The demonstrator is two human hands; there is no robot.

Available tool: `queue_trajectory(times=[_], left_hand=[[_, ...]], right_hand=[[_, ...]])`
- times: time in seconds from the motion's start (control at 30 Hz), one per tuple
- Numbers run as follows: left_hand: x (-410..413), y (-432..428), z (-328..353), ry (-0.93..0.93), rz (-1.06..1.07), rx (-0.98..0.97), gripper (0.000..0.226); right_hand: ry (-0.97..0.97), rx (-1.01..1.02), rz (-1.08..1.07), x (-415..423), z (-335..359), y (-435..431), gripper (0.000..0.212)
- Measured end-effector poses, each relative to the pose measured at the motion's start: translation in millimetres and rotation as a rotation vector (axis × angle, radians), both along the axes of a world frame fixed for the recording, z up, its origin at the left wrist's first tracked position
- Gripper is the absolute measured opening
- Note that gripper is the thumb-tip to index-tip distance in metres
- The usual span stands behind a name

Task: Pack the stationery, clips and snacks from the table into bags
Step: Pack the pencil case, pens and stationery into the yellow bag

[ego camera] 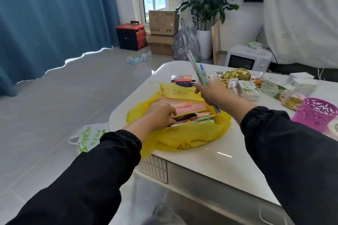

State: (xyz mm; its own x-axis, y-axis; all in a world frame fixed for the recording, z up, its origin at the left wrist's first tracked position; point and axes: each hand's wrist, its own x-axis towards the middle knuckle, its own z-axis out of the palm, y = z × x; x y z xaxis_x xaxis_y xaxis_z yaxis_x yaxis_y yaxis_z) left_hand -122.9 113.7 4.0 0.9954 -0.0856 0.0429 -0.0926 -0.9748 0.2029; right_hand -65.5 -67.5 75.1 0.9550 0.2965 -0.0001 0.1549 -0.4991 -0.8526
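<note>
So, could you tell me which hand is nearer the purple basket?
Right. The right hand, gripping pens, is left of the purple basket; the left hand is farther left, in the yellow bag.

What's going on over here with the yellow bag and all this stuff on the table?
A person is packing stationery. Their right hand grips a bundle of pens above the open yellow bag, while the left hand rests on the loose pens lying inside it beside a pink pencil case. The snacks and a purple basket sit unpacked on the white table.
</note>
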Motion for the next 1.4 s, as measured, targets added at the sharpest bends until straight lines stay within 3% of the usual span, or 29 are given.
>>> queue_trajectory(times=[0.07, 0.2, 0.33, 0.43, 0.53, 0.63, 0.73, 0.87, 1.2, 1.4], left_hand=[[-7.9, 7.8, 1.8, 0.001, 0.0, 0.0, 0.03], [-24.0, 21.2, 6.8, -0.046, -0.037, 0.165, 0.026], [-37.7, 30.7, 8.2, -0.289, -0.064, 0.219, 0.027], [-41.3, 39.7, 5.4, -0.49, -0.093, 0.203, 0.034], [-41.1, 40.7, 5.8, -0.522, -0.056, 0.22, 0.033], [-41.3, 31.3, 8.9, -0.316, 0.044, 0.182, 0.039], [-38.5, 19.3, 9.1, -0.187, 0.093, 0.228, 0.056], [-29.0, -6.8, 11.5, -0.122, 0.137, 0.232, 0.059], [-13.3, -120.9, 27.5, -0.221, -0.007, 0.115, 0.064], [-9.7, -180.9, 2.9, -0.204, -0.065, 0.173, 0.062]], right_hand=[[-0.043, -0.11, 0.035, 5.5, -7.6, 10.9, 0.028], [-0.236, -0.642, 0.169, 10.8, -28.9, 29.2, 0.017], [-0.323, -0.813, 0.333, 4.8, -42.4, 38.7, 0.013], [-0.394, -0.845, 0.413, 2.5, -47.2, 40.8, 0.01], [-0.445, -0.844, 0.441, 0.3, -48.3, 38.5, 0.035], [-0.519, -0.801, 0.402, -1.7, -45.8, 31.7, 0.057], [-0.621, -0.78, 0.313, -4.5, -42.9, 18.1, 0.059], [-0.652, -0.799, 0.187, -13.3, -40.2, -12.2, 0.062], [-0.491, -0.723, -0.175, -31.8, -63.3, -113.2, 0.071], [-0.311, -0.702, -0.348, -47.9, -99.8, -164.2, 0.067]])
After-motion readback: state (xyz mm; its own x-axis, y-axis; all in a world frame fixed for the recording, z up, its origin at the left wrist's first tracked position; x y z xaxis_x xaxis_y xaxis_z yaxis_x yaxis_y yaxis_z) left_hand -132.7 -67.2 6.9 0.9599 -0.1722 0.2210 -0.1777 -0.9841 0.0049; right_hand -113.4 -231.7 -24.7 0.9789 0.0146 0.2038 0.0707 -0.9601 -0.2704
